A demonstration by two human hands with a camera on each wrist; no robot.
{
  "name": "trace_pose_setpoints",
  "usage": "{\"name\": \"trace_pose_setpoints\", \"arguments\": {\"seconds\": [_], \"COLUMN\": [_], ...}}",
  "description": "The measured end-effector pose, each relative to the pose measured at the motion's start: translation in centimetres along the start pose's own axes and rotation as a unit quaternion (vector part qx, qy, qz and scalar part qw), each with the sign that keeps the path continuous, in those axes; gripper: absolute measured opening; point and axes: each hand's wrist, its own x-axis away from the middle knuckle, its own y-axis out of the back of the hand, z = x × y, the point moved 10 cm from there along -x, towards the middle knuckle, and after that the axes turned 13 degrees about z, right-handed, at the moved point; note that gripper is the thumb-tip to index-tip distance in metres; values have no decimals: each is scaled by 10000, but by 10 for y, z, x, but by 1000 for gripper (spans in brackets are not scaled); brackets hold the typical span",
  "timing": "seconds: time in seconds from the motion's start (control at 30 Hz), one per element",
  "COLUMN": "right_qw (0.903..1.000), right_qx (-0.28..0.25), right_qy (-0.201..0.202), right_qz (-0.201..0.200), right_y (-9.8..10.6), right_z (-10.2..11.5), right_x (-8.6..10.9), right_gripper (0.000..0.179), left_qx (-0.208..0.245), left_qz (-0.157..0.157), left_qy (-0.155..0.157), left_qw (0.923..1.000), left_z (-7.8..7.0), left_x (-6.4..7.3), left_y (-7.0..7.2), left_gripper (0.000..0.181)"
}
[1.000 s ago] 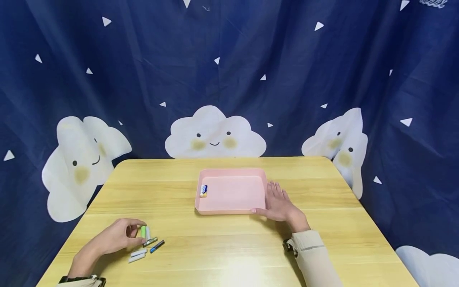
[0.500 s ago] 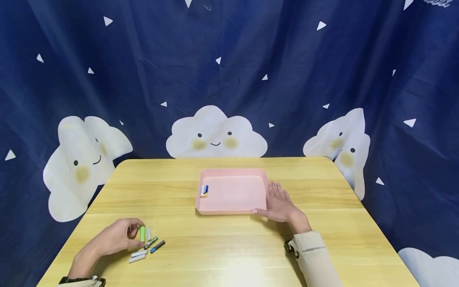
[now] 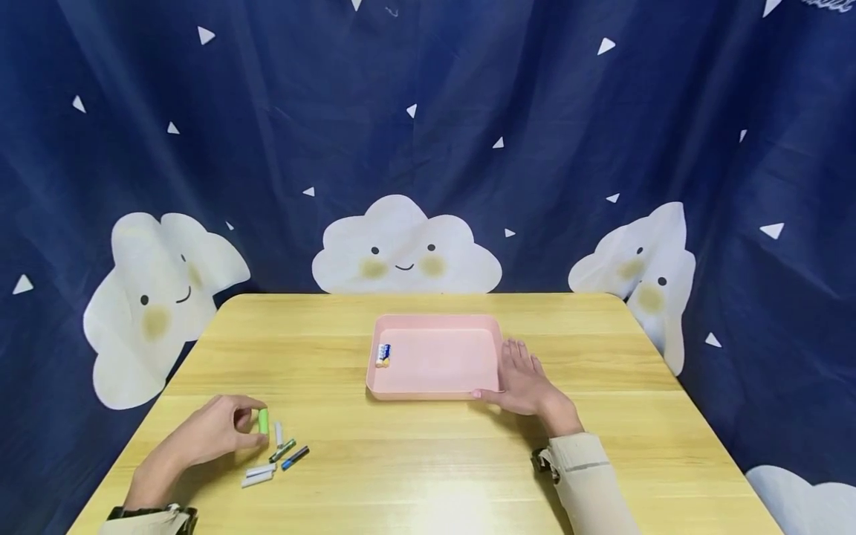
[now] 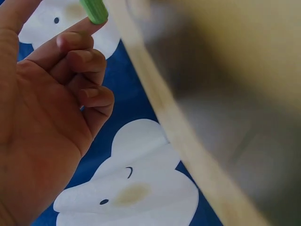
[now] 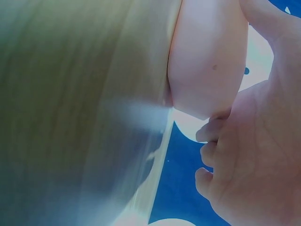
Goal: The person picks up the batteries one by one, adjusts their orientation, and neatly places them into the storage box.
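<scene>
Pinching green battery (image 3: pixel 263 421) with left hand (image 3: pixel 212 433), near other batteries (image 3: pixel 282 451) | touching pink tray (image 3: pixel 441 360) with outstretched right hand (image 3: pixel 525 386)

I can make out a long beige right sleeve (image 3: pixel 597 494), with a darker seam (image 3: pixel 585 465) crossing its cuff (image 3: pixel 574 446) and a black wrist strap (image 3: pixel 539 461) at its edge. My left hand (image 3: pixel 210 435) and right hand (image 3: pixel 524 388) are bare; the left sleeve (image 3: pixel 137 527), also beige, meets another black band (image 3: pixel 136 511).

Head view: forward, down — wrist views: close; shared: curtain (image 3: pixel 428 89).
</scene>
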Motion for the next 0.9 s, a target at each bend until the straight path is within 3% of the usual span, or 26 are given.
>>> {"name": "trace_pose_setpoints", "arguments": {"seconds": [0.3,0.6,0.9], "right_qw": [9999,9998,9998], "right_qx": [134,72,156], "right_qy": [24,145,94], "right_qz": [-68,-146,-109], "right_y": [2,2,2], "right_z": [0,2,1], "right_x": [0,2,-1], "right_gripper": [126,122,124], "left_qx": [-144,-496,-363], "left_qz": [-658,-790,-740], "left_qy": [-284,-530,-827], "left_qw": [9973,9942,9932], "left_z": [-29,-63,-91], "left_x": [-9,-39,-73], "left_y": [29,39,50], "left_gripper": [53,50,53]}}
